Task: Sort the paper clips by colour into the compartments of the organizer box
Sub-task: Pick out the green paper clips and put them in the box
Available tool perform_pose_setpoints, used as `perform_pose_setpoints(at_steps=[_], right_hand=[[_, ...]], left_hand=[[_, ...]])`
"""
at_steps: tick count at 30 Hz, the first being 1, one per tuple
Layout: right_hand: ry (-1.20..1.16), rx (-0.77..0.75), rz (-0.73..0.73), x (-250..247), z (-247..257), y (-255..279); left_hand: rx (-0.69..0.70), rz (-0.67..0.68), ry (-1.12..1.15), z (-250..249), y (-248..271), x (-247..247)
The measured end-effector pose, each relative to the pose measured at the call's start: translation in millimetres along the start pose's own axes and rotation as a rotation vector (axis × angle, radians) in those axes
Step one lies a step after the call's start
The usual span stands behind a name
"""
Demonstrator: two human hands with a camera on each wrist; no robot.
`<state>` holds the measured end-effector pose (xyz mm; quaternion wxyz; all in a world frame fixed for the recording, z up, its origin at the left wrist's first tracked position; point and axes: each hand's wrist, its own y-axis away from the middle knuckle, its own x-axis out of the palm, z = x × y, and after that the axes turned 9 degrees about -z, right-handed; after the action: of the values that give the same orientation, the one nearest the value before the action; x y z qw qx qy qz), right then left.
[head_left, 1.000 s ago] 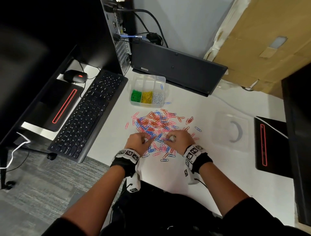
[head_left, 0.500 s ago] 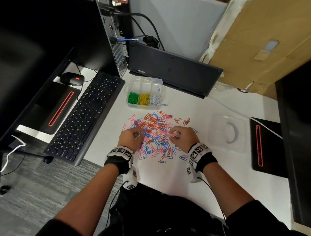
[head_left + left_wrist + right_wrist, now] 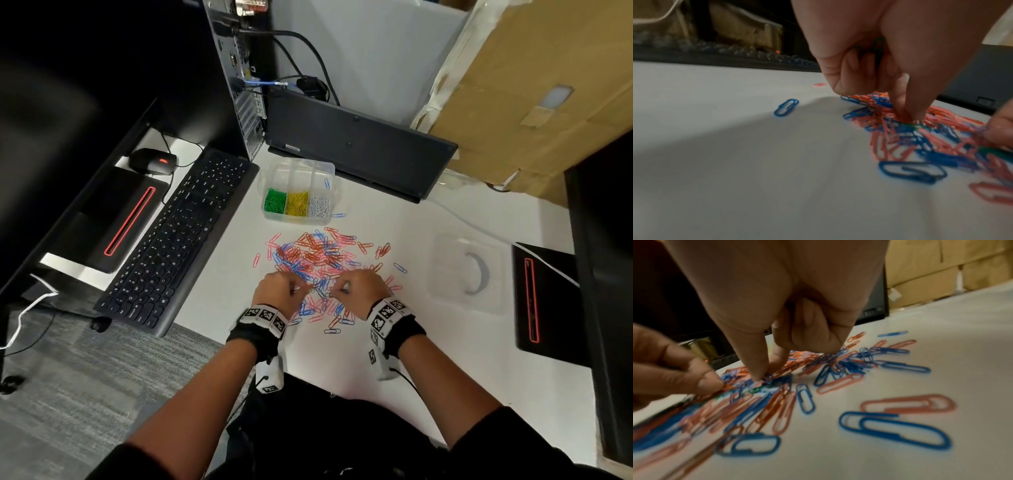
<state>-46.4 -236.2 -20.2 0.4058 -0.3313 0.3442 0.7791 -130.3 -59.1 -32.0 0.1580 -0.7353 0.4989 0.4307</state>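
A white desk [image 3: 342, 383] fills the middle of the head view, with grey carpet [image 3: 85, 394] below its left edge and a pale wall behind. A black keyboard [image 3: 178, 240] lies slanted on the left, a mouse [image 3: 152, 161] beyond it; a computer tower [image 3: 236, 75] with trailing cables stands at the back, and a flat dark device [image 3: 359, 140] leans just behind the organizer box [image 3: 334, 171]. Cardboard boxes [image 3: 531, 96] crowd the right rear corner. A clear plastic lid [image 3: 467, 270] rests right of the heap.

The organizer box's near row holds green, yellow and white clips, left to right; one blue clip sits in the rear right compartment. The loose paper clips [image 3: 318, 253] — orange, pink and blue, with a green one or two among them — spread between the box and the hands.

The left hand [image 3: 279, 291] is bent down over the heap's near edge, a green clip [image 3: 878, 45] tucked under its curled fingers while thumb and forefinger close on the pile. The right hand [image 3: 359, 286], just beside it, pinches a small clip [image 3: 767, 378] between thumb and forefinger, the other fingers curled.
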Motion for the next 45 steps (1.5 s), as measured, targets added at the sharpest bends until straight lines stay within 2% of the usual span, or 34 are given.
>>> perform_pose_setpoints(at_steps=[3,7,12,17,24,27,29,31,32,35,38,41,43,45], right_hand=[[-0.09,0.025,-0.005,-6.9,-9.0,-2.4],[-0.044,0.027,-0.057,-11.1,-17.4,-3.3],[-0.022,-0.065,-0.024,-4.2,-5.1,-1.3],[0.101,-0.115,0.029,3.9,7.3,0.4],[0.054,-0.054,0.059,3.1,3.5,-1.9],[-0.157,0.021,0.125,-2.4,0.1,-2.4],[-0.492,0.235,0.24,-8.4,-2.1,-1.0],[-0.952,0.52,0.369,-14.7,-5.7,0.4],[-1.117,0.599,0.411,-17.8,-8.2,1.2],[-1.334,0.644,0.453,-26.9,-8.0,-2.6],[-1.327,0.617,0.437,-33.9,3.1,-15.6],[-1.252,0.539,0.417,-37.9,18.5,-38.0],[-1.053,0.443,0.399,-41.3,30.9,-56.0],[-0.752,0.328,0.359,-44.0,44.9,-73.4]], left_hand=[[-0.046,0.009,0.075,4.7,-6.5,-0.3],[-0.073,-0.026,0.119,13.3,-14.4,-3.4],[-0.028,-0.094,0.109,12.3,-12.5,-6.5],[0.081,0.028,-0.039,8.9,-8.8,-4.6],[-0.029,0.103,-0.115,3.9,-15.3,-2.6],[-0.078,0.15,-0.118,2.7,-19.7,-2.9],[-0.081,0.181,-0.113,1.7,-21.9,-5.1],[-0.065,0.2,-0.062,2.5,-24.5,-8.4],[-0.056,0.214,-0.015,3.5,-25.7,-10.6],[-0.094,0.235,0.244,1.9,-31.3,-22.6],[-0.133,0.105,0.363,-5.4,-45.7,-42.2],[-0.126,0.005,0.364,-8.2,-67.2,-60.4],[-0.089,-0.038,0.294,-6.2,-84.8,-69.4],[-0.053,-0.07,0.175,-6.9,-102.7,-79.4]])
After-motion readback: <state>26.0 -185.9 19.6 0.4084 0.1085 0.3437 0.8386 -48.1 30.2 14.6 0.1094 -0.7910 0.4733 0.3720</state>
